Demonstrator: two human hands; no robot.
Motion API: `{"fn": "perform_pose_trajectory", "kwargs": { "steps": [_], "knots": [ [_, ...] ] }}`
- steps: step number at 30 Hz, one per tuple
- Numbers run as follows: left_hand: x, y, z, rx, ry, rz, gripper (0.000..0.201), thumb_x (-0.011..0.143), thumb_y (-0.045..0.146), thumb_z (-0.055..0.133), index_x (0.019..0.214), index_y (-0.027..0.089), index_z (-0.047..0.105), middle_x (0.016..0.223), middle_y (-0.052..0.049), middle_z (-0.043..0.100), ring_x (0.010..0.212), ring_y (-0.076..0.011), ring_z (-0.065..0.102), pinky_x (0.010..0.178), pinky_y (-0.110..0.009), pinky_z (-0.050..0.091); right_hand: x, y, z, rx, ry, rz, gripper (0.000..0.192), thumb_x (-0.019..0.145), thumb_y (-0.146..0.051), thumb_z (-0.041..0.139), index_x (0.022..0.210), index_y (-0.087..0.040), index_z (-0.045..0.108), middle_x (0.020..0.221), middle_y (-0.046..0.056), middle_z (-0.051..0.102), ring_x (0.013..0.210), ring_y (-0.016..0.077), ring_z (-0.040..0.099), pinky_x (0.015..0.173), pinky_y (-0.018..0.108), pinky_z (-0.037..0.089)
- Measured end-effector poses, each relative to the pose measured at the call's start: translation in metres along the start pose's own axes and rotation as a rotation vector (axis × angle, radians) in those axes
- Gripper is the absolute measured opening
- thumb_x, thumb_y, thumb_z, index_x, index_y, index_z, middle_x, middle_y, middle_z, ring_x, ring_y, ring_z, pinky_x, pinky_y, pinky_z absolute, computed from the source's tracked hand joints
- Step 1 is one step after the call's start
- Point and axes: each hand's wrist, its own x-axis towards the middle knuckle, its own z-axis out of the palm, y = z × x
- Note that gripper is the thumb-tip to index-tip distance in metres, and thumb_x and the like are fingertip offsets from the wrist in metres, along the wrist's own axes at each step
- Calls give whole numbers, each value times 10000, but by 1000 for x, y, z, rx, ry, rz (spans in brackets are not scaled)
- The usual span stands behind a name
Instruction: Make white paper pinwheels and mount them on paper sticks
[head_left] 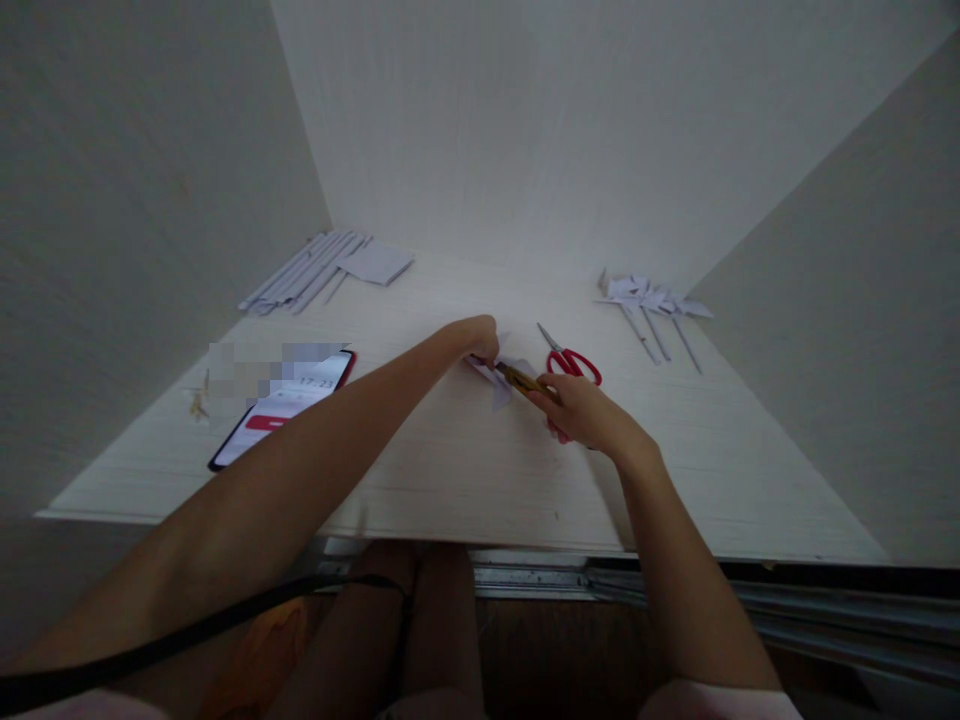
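Observation:
My left hand [480, 338] is closed on a folded white paper pinwheel [501, 392], low over the middle of the table; the fingers are partly hidden. From the right, my right hand [581, 408] grips what look like yellow-handled pliers [529, 384]. Their dark tip meets the paper beside my left fingers, though the exact point of contact is too small to make out. Just beyond my right hand lie red-handled scissors [571, 364], blades pointing away to the left.
Finished-looking paper pinwheels [645, 295] on sticks lie at the back right. Rolled paper sticks [307, 272] and square paper sheets [379, 262] rest at the back left. A lit phone [247, 440] lies by my left forearm. Pale walls enclose the white table [465, 480] on three sides.

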Motion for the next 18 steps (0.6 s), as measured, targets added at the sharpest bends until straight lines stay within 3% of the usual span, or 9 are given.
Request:
{"fn": "perform_pose_trajectory", "kwargs": {
  "steps": [4,9,15,18],
  "knots": [
    [2,-1,2,-100,84,23,339,421,216,769,726,97,680,546,-46,574,726,-221,566,660,-260,418,-2,-5,2,-30,26,19,215,847,-317,405,731,-173,515,506,20,550,409,101,461,459,237,281],
    [3,-2,3,14,42,44,356,371,159,781,708,111,677,563,-34,573,762,-232,564,661,-253,422,-4,-6,6,-81,30,37,219,850,-316,392,765,-168,528,524,27,555,433,108,471,474,241,277],
    [2,0,2,155,-20,27,232,401,86,749,610,105,650,486,-14,511,781,-249,561,712,-287,419,-4,-4,6,-63,26,39,238,846,-343,391,761,-170,529,526,27,554,433,109,468,471,244,266],
    [0,0,2,77,-24,24,225,398,51,735,599,88,640,501,-30,524,796,-257,560,713,-293,416,-2,-5,6,-73,17,40,238,847,-342,395,768,-168,538,525,31,554,448,116,480,480,247,275]
  ]
}}
